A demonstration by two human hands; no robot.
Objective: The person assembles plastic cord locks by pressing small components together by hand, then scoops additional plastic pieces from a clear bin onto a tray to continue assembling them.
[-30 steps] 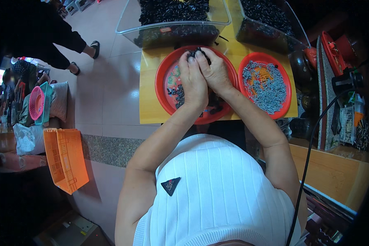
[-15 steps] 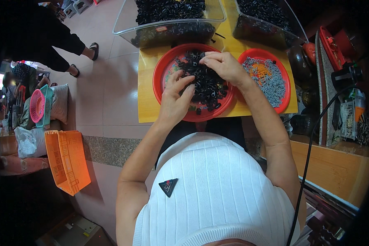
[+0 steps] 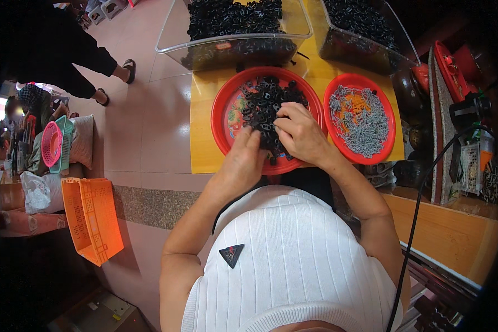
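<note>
A heap of small black plastic pieces with holes lies in a round red tray at the table's near side. My left hand reaches over the tray's near left rim, its fingertips blurred at the edge of the heap. On the heap's right side, my right hand has its fingers curled and pressed together; what they hold is hidden. Right of this tray stands a second red tray with many small grey metal screws in it.
Two clear plastic bins of black pieces stand at the back of the yellow table. A black cable hangs at the right. An orange crate sits at the left; a person in black trousers stands beyond.
Both hands have come nearer my body, the right one dropping from the heap's far side to its right side. The left fingers, spread before, now point into the heap. The view has shifted slightly.
</note>
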